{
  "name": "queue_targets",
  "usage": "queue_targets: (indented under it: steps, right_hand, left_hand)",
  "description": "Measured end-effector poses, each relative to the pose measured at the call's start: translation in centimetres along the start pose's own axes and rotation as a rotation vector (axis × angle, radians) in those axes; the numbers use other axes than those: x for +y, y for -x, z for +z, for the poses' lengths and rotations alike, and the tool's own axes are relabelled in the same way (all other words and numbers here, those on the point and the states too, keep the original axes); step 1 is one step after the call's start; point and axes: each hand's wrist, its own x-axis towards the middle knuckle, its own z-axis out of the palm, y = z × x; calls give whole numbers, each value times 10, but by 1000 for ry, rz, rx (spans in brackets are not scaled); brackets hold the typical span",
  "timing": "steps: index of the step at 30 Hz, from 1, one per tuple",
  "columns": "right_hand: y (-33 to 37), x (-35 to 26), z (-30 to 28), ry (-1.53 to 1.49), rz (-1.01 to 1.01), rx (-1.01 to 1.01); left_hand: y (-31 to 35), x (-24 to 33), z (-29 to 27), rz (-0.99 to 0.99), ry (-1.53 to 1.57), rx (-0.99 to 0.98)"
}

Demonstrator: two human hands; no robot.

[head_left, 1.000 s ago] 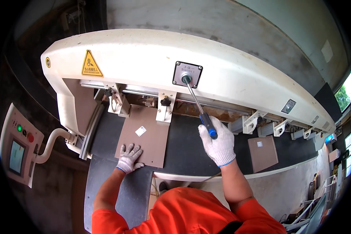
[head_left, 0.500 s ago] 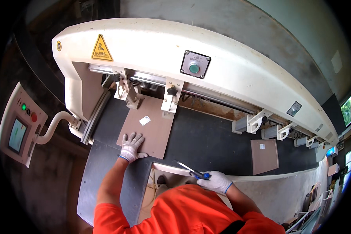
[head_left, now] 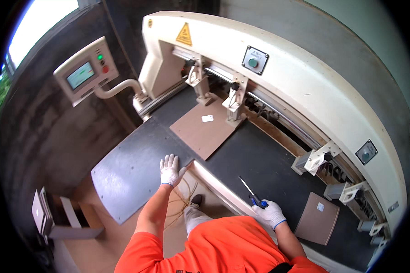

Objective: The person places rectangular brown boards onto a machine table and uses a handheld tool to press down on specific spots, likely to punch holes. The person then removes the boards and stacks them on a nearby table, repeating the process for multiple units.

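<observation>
A flat brown board (head_left: 200,132) with a small white label (head_left: 207,118) lies on the dark tabletop, its far edge under two clamp feet (head_left: 234,113) of a white machine. My left hand (head_left: 171,170), in a white knit glove, is off the board with fingers stretched out, over the front edge of the table; whether its palm touches is hard to see. Gloved likewise, my right hand (head_left: 271,214) grips a blue-and-black handled tool (head_left: 255,198) with a thin metal shaft, tip pointing away from me. To its right rests a second brown board (head_left: 314,225), also labelled.
The white machine beam (head_left: 300,73) arches over the back, carrying a green button (head_left: 253,63) and more clamp brackets (head_left: 321,159). A control panel (head_left: 84,73) stands on a curved arm at far left. Yellow hose (head_left: 182,200) lies on the floor. A bin-like box (head_left: 75,232) stands lower left.
My left hand has come off the first board and moved to the table's front edge. The view has swung left. My right hand still holds the tool, now nearer the second board.
</observation>
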Motion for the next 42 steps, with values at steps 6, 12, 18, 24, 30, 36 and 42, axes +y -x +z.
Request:
queue_targets:
  steps: [6, 12, 18, 24, 30, 36, 42]
  right_hand:
    - [-22, 41, 24, -290, 4, -270]
    - [-66, 83, 49, -616, 48, -321]
    - [-132, 144, 31, -690, 23, -635]
    - [-152, 110, 30, -697, 90, -827]
    - [-150, 116, 36, -592, 113, -769]
    - [-206, 151, 56, -542, 86, -912]
    - [-172, 145, 61, -731, 140, -890]
  left_hand:
    - [188, 25, 2, -163, -137, 90]
    - [494, 91, 90, -1138, 444, -702]
    - [716, 220, 96, -1472, 700, -738]
    - [803, 334, 118, -1780, 748, -271]
    - [806, 414, 132, -1631, 838, 114]
    - [858, 508, 134, -1610, 909, -60]
    - [940, 596, 151, -2079, 794, 52]
